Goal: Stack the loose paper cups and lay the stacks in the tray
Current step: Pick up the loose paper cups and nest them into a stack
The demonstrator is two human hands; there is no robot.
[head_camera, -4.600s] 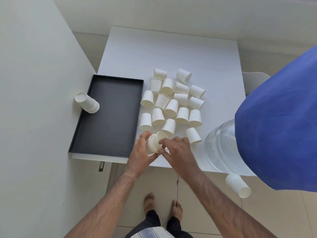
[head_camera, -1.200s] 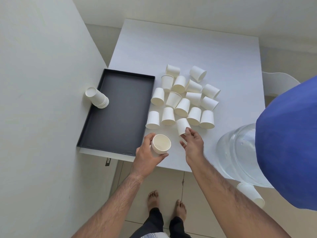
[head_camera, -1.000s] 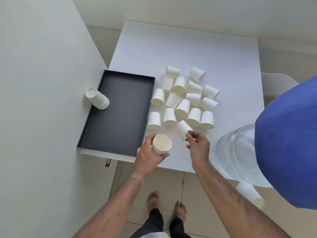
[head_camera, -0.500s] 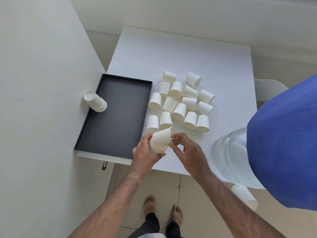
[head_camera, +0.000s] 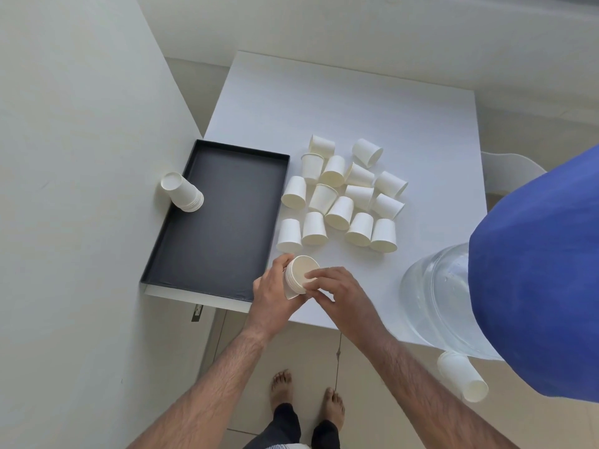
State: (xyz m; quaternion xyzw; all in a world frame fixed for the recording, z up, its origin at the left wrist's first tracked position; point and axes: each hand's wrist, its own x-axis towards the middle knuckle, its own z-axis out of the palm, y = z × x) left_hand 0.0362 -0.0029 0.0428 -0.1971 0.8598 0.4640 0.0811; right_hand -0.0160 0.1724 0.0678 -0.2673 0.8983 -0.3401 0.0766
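Both forearms are bare and hairy with no sleeves, watch or rings on the left hand (head_camera: 272,298) or right hand (head_camera: 340,294), the feet (head_camera: 282,387) are bare, and dark trousers (head_camera: 285,422) end above the ankles.

Held stack (head_camera: 296,276) – white paper cups nested, mouth tilted up, above table's near edge beside tray. Loose cups (head_camera: 343,192) clustered right of tray, mostly upside down, some tipped. Black tray (head_camera: 223,218) – second stack (head_camera: 183,192) against its left rim.
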